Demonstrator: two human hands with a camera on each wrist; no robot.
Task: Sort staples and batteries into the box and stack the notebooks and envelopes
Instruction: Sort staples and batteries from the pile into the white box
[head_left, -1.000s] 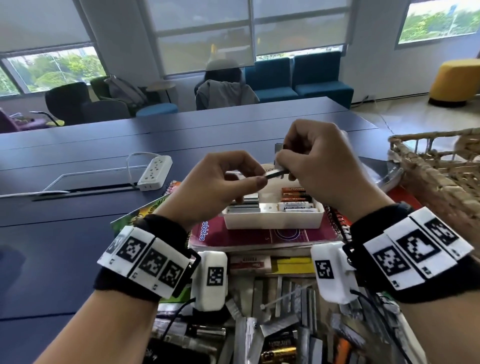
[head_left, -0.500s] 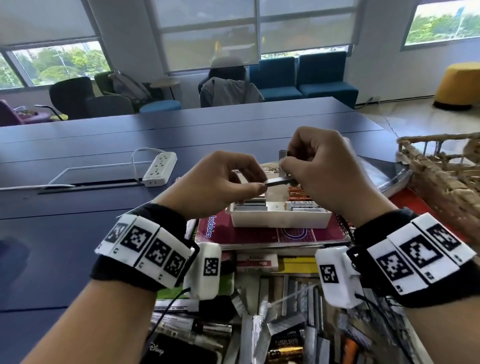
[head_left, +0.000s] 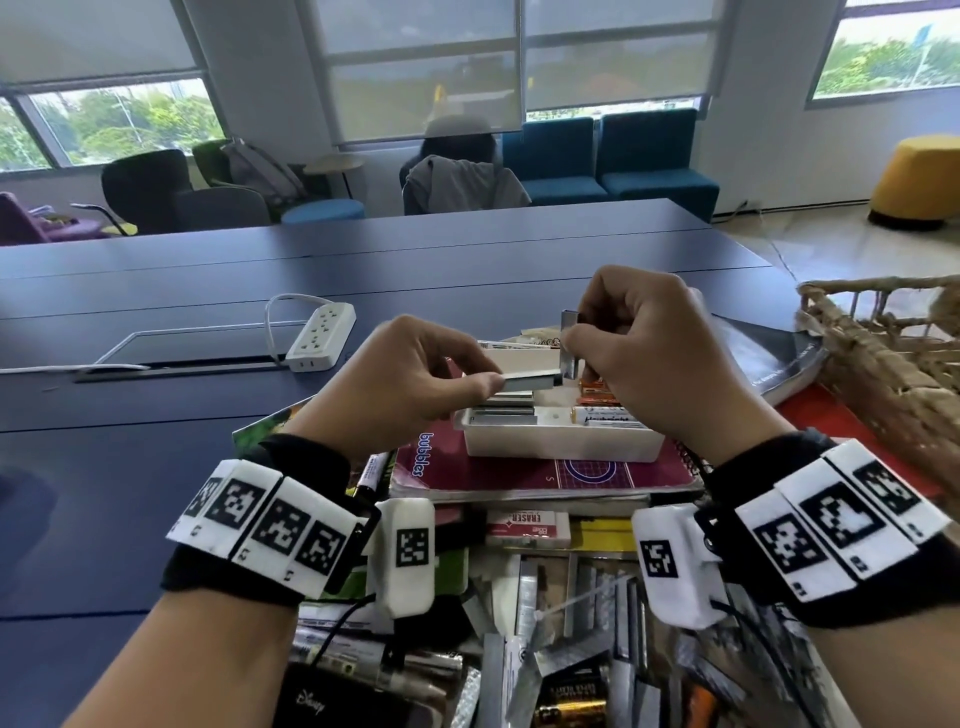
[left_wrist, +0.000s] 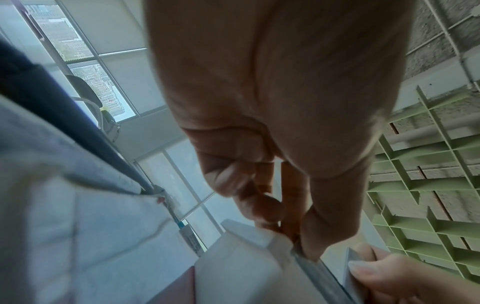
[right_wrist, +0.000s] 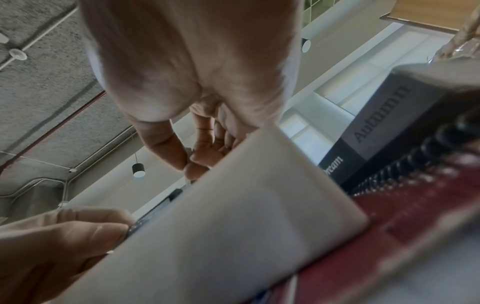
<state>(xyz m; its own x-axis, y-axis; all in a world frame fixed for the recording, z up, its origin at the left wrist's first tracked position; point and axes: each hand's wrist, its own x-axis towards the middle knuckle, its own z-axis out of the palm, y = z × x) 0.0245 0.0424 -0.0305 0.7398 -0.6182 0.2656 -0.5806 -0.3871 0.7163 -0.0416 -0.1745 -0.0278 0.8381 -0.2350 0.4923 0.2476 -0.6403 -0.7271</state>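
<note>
Both hands are raised just above the white box (head_left: 563, 441), which sits on a maroon notebook (head_left: 519, 475) at the centre of the blue desk (head_left: 156, 415). The left hand (head_left: 410, 384) has its grip closed on one end of a horizontal staple strip (head_left: 530, 382), pinched between thumb and fingertips. The right hand (head_left: 654, 353) has its grip closed on a second, upright staple strip (head_left: 569, 338), whose lower end meets the far end of the horizontal strip. In the left wrist view the horizontal strip (left_wrist: 315, 271) runs from the left thumb toward the right hand's fingertips (left_wrist: 363, 269).

Inside the box, the left compartment holds stacked staple strips (head_left: 506, 410) and the right compartment holds batteries (head_left: 608, 415), white ones in front and orange ones behind.

At 6 o'clock from the box lies an eraser pack (head_left: 527, 527), and nearer still a loose heap of staple strips and batteries (head_left: 576, 665). At 10 o'clock a white power strip (head_left: 322, 338) lies on the desk. At 3 o'clock stands a woven basket (head_left: 883, 358), with a dark book (head_left: 769, 358) between it and the box. A green-covered book (head_left: 270, 423) shows under the left wrist.
</note>
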